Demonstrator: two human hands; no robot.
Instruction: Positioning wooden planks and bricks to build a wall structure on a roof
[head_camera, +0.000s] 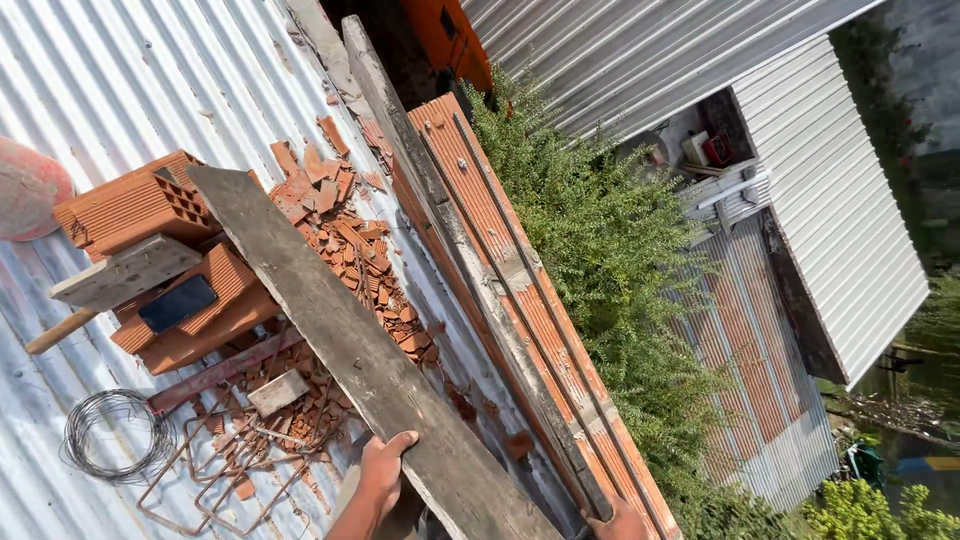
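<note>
A long weathered grey wooden plank (350, 340) runs diagonally from the upper left to the bottom centre. My left hand (385, 468) grips its left edge near the lower end, fingers curled over the wood. Only a small part of my right hand (620, 523) shows at the bottom edge. It rests at the foot of a red brick wall top (540, 330) with thin steel bars and a grey board along it. Its fingers are hidden, so I cannot tell its grip.
Corrugated metal roofing (120, 80) lies underneath. Hollow red bricks (130, 205) carry a dark phone (177, 303), beside brick rubble (350, 250), a wire coil (115, 430) and bent steel stirrups (230, 480). A green bush (610, 260) and lower roofs (840, 200) lie beyond the wall.
</note>
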